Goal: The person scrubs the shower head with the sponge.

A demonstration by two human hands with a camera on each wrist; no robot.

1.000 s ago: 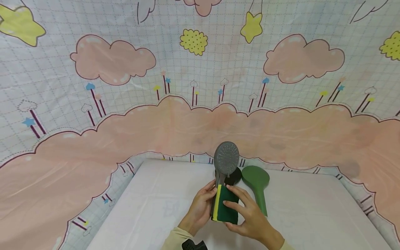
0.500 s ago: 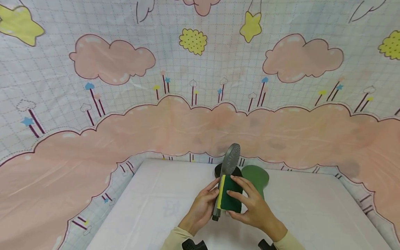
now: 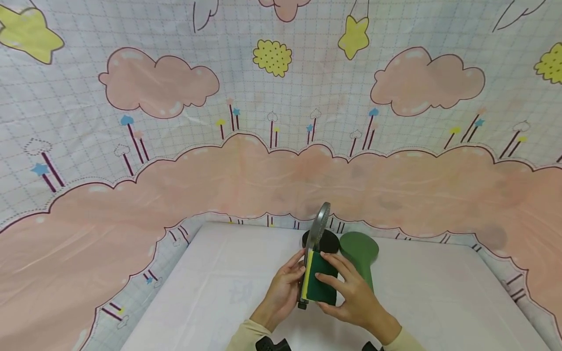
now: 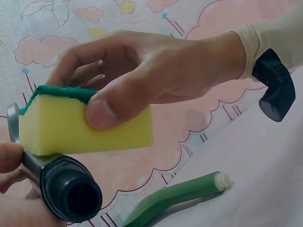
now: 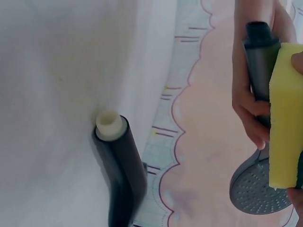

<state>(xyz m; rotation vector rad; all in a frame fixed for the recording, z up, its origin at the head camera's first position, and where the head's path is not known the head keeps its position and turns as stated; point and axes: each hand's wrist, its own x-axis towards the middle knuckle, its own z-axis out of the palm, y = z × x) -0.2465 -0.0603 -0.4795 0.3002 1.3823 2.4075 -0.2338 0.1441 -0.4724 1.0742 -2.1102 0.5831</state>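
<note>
A grey shower head (image 3: 317,231) is held up off the table by my left hand (image 3: 284,291), whose fingers wrap its handle. Its spray face, dotted with nozzles, shows in the right wrist view (image 5: 260,187), and its threaded handle end (image 4: 75,191) faces the camera in the left wrist view. My right hand (image 3: 351,297) grips a yellow and green sponge (image 3: 322,282), thumb on the yellow side (image 4: 102,113) and fingers over the green. The sponge's yellow side lies along the shower head's handle.
Behind the hands a black shower head (image 3: 330,241) lies on the white table (image 3: 439,292), its handle (image 5: 124,175) showing in the right wrist view. Beside it lies a green shower head (image 3: 359,248). A cloud-patterned cloth (image 3: 219,180) hangs behind the table.
The grey shower head has turned in my left hand, its spray face swinging from facing me to nearly edge-on. The sponge went up along the handle, then slightly back down.
</note>
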